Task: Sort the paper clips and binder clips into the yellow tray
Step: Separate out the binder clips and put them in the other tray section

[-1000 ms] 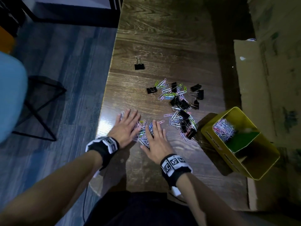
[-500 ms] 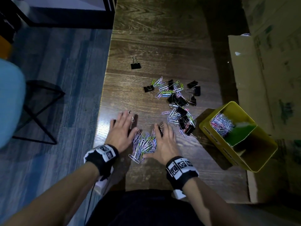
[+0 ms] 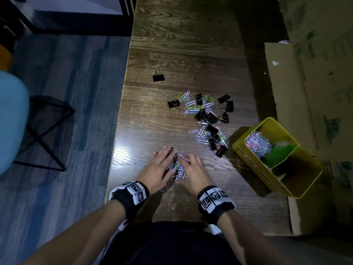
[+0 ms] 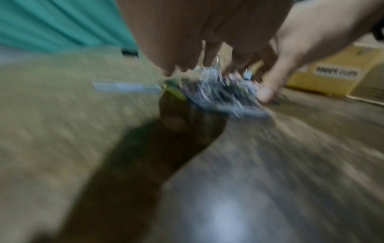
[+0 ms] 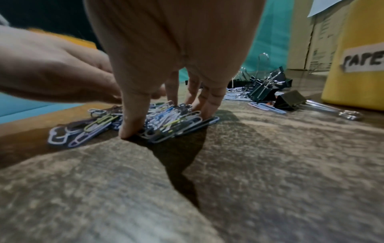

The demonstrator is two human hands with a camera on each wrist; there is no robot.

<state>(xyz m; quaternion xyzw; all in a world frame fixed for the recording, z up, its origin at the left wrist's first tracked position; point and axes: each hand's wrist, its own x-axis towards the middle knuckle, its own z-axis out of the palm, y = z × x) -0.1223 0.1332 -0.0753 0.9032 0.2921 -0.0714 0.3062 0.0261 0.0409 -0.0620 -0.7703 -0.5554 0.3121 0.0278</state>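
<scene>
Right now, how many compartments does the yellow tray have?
2. The far compartment of the yellow tray holds paper clips and something green; the near compartment, on the person's side of the divider, is too dark to see into fully.

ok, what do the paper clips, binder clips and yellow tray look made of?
Paper clips: likely wire with coloured plastic coating; smooth pastel and green loops. Binder clips: seemingly black painted sheet metal, bright wire handles with glints. Yellow tray: painted metal or plastic; smooth, even yellow walls, cannot tell which.
</scene>
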